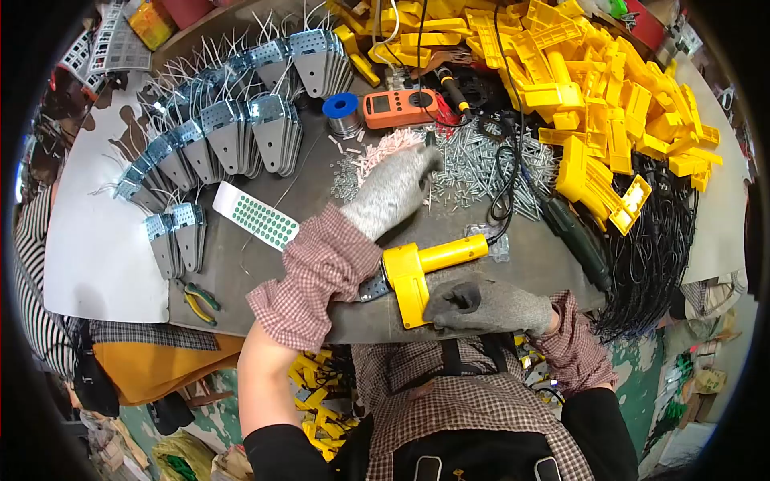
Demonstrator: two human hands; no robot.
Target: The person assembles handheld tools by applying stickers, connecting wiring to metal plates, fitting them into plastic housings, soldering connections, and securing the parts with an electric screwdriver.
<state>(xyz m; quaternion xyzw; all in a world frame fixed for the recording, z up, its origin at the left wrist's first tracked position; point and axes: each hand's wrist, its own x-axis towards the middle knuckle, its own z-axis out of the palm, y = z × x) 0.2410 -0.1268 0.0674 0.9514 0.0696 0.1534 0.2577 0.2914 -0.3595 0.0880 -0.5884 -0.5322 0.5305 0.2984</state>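
Observation:
My left hand [393, 191], in a light grey glove, reaches over the pile of small screws [473, 164] and pink pieces [393, 147]; its fingertips are bunched, and what they hold, if anything, is too small to tell. My right hand [485, 306], in a darker grey glove, has its curled fingers against the lower end of a yellow plastic tool body [411, 280]. The yellow handle [453, 253] points right, with a black cable at its end. A perforated metal plate [374, 287] sticks out from the body's left side.
Metal plates with white wires [228, 132] stand in rows at the left. Yellow casings [601, 96] heap up at the back right. Around the middle are a solder spool [342, 112], an orange meter [399, 108], a sticker sheet [257, 216], pliers [198, 301] and a dark green tool [576, 240].

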